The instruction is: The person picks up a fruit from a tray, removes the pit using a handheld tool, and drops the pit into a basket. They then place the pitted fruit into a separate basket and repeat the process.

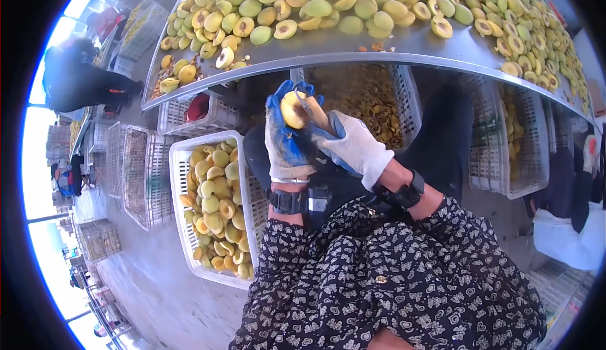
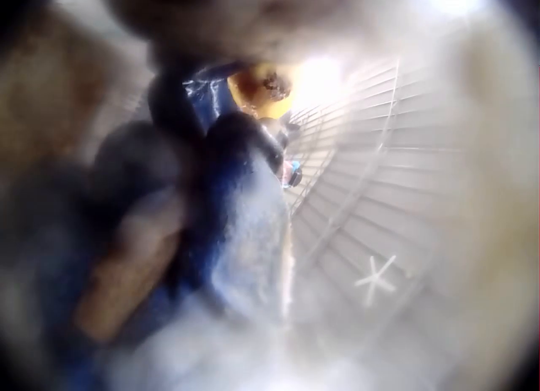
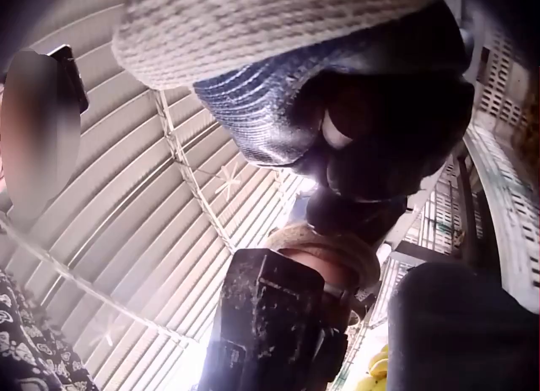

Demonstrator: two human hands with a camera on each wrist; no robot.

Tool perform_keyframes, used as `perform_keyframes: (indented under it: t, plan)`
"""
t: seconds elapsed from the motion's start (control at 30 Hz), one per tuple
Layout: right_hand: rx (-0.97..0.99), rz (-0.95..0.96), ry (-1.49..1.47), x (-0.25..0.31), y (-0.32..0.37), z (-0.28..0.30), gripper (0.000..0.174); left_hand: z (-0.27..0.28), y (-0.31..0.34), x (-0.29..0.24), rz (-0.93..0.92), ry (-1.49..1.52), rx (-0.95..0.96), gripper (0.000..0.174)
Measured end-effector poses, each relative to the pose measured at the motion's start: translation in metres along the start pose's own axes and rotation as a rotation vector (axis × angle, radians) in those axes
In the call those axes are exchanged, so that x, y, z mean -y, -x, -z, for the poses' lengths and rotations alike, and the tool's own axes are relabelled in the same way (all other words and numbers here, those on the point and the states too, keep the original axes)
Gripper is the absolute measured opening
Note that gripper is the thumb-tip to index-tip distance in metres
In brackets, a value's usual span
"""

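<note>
Both hands wear pale knit gloves with blue palms. In the head view my left hand (image 1: 285, 136) holds a yellow stone fruit (image 1: 292, 110), its fingers curled round the back of it. My right hand (image 1: 358, 146) grips the wooden handle of a small pitting tool (image 1: 320, 117), whose thin metal end lies against the fruit. A dark brown patch marks the fruit's cut face (image 2: 260, 91) in the left wrist view. Glove fingers (image 3: 363, 167) fill the right wrist view and hide the tool there. The hands are close together, just below the table edge.
A metal table (image 1: 265, 53) across the front bears heaps of yellow-green fruit halves (image 1: 315, 9). At left stands a white crate (image 1: 178, 223) full of fruit. Another crate (image 1: 407, 100) beneath the table holds brown scraps. More crates (image 1: 142, 176) stand further left, and a person (image 1: 82, 75) is behind them.
</note>
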State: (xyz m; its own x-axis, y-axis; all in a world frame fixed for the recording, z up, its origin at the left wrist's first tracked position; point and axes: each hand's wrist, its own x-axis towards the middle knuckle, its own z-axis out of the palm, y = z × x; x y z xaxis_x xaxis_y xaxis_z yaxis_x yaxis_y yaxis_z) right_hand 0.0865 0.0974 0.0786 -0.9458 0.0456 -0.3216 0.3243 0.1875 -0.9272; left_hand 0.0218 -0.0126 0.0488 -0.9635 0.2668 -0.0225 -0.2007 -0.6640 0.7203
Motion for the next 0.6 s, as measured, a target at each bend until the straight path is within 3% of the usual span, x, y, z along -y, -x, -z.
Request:
perform_keyframes:
  t: [0.07,0.13,0.2,0.23,0.27,0.33,0.4,0.5,0.53,0.6]
  plan:
    - [-0.111,0.119,-0.214,-0.005,-0.008,-0.005,0.027,0.0,0.006,-0.008,-0.237,-0.699,0.025,0.039]
    - [-0.148,0.088,-0.214,-0.004,-0.012,-0.002,0.028,-0.001,0.017,-0.012,-0.25,-0.668,0.052,0.042]
    - [-0.103,0.081,0.074,0.001,-0.013,0.005,0.028,0.008,0.017,-0.023,0.316,0.163,-0.03,0.047]
    - [-0.154,0.253,0.257,0.0,-0.017,0.004,0.03,0.008,0.015,-0.025,0.299,0.092,0.021,0.052]
    - [-0.155,0.255,0.262,-0.001,-0.02,0.006,0.03,0.011,0.015,-0.027,0.296,0.097,0.023,0.052]
    - [-0.1,0.329,0.381,-0.003,-0.023,0.008,0.031,0.018,0.016,-0.027,0.487,0.147,-0.053,0.056]
    - [-0.111,0.333,0.394,-0.002,-0.024,0.011,0.029,0.023,0.01,-0.015,0.493,0.153,-0.136,0.057]
    - [-0.172,0.196,-0.006,-0.007,-0.013,0.019,0.018,0.022,0.01,-0.001,0.365,0.217,-0.09,0.053]
    - [-0.169,0.193,-0.001,-0.005,-0.005,0.023,0.018,0.02,0.01,0.002,0.365,0.222,-0.093,0.053]
    - [-0.169,-0.026,-0.13,0.006,0.017,0.028,0.014,0.018,0.011,0.005,0.318,0.376,-0.129,0.052]
